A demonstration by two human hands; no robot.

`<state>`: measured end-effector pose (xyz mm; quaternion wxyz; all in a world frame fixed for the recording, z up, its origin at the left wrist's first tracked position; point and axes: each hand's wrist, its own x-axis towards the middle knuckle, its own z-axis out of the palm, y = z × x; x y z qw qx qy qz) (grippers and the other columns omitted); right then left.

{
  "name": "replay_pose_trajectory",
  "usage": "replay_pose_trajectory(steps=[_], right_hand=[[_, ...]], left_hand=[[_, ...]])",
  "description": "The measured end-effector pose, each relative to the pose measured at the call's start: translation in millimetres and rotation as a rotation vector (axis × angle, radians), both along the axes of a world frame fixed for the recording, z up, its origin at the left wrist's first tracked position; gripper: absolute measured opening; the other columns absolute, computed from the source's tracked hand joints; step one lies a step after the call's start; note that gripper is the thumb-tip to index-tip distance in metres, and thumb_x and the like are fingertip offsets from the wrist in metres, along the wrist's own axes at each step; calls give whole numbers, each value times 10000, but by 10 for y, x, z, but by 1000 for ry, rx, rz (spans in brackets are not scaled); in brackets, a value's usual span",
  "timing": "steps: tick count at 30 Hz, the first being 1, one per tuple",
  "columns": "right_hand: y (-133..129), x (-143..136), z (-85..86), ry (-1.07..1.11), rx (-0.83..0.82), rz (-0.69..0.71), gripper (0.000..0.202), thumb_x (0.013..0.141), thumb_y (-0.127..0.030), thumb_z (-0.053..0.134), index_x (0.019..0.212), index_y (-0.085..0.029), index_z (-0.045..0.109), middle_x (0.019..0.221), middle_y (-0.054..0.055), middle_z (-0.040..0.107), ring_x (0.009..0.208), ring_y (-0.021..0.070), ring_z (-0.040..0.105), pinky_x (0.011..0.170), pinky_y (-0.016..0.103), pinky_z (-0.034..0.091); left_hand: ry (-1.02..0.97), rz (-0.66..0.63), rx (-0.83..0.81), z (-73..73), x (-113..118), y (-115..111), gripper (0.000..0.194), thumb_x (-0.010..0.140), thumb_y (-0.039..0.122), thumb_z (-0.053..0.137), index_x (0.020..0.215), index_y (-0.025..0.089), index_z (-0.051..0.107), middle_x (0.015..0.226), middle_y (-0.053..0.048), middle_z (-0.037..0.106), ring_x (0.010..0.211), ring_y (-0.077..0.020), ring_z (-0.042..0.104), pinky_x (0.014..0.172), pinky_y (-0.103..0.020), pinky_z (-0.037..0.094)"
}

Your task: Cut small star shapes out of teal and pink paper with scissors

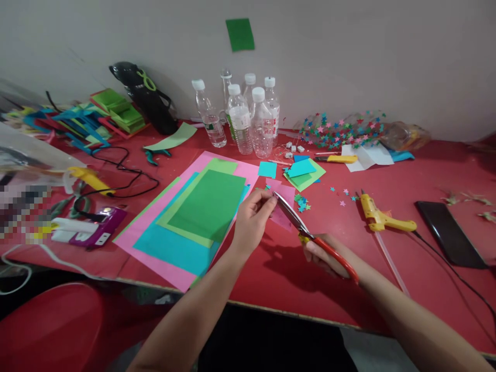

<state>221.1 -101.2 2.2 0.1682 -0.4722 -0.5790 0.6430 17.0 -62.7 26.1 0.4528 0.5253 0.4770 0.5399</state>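
My right hand (329, 253) is closed around the handles of a pair of scissors (335, 258) with red and yellow grips. The blades slant up and left, their tips close to the fingertips of my left hand (253, 214). Thumb and forefinger of that hand pinch a small piece of paper, mostly hidden by the fingers. Below the blades, pink paper (284, 194) lies on the red table (256, 279). Small green and blue paper stars (302, 202) are heaped just right of it. Left of my hands, green, blue and pink sheets (209, 204) overlap in a stack.
Plastic bottles (240, 124) stand along the wall. A yellow glue gun (382, 214) with its cord and a black phone (449, 232) lie at right. A yellow cutter (337, 159) rests near blue and green paper squares (304, 173). A purple power strip (101, 227) sits at left.
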Motion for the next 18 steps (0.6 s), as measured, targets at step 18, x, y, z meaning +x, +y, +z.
replay_pose_trajectory(steps=[18], right_hand=[[25,27,90,-67,177,54,586,806,-736,443,674,-169,507,469,-55,382,370,68,328,379,212,248]], left_hand=[[-38,-24,-14,36,2,23,159,819,281,593,709,175,549,620,37,488,575,-70,464,550,-188,401]])
